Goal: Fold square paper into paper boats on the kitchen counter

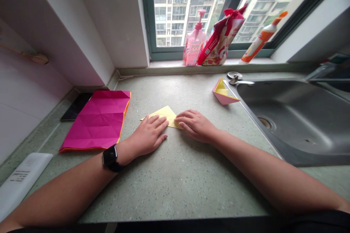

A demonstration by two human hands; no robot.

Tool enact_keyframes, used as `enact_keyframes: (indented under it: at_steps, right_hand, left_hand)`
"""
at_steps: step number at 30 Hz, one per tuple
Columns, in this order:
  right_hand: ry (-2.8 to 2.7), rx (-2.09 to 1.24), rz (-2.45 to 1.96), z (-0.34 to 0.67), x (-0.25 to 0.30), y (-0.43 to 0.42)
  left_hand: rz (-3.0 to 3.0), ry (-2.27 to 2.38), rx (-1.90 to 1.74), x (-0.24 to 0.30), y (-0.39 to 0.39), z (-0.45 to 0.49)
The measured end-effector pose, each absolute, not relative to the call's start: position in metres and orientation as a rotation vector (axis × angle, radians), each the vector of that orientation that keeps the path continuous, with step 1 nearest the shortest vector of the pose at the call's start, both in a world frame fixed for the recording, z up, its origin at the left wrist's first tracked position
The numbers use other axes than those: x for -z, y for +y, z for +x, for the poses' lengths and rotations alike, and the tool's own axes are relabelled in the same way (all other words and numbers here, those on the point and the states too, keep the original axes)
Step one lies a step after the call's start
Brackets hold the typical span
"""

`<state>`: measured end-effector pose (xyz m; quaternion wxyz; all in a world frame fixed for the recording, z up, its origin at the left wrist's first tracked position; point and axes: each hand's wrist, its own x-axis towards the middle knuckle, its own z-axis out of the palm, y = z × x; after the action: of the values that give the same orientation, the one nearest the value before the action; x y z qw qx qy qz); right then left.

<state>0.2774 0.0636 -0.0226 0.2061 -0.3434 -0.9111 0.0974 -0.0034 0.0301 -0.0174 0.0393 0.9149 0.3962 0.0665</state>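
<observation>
A folded sheet of yellow paper [167, 112] lies on the speckled countertop, its upper corner pointing away from me. Flat across its left part rests my left hand [149, 133], fingers stretched out, with a black watch [110, 156] on the wrist. My right hand [197, 125] touches the paper's right corner with bent fingertips; whether it pinches the edge is hidden. Part of the paper is covered by both hands. Farther right, a folded paper boat [224, 94], pink outside and yellow inside, sits beside the sink.
Creased magenta paper [101, 120] lies at the left, partly over a dark flat object [76, 106]. A white box-like item [24, 180] is nearer me. The steel sink [300, 123] has a faucet [237, 80]. A pump bottle [194, 45], red bag [220, 40] and orange-white bottle [259, 40] line the windowsill.
</observation>
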Motion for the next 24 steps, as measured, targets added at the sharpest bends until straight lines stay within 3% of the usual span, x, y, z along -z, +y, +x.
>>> enact_keyframes:
  at_steps: [24]
  right_hand:
    - [-2.523, -0.276, -0.988, 0.2827, 0.0272, 0.0726]
  left_hand:
    - [2.871, 0.904, -0.164, 0.0153, 0.0253, 0.0021]
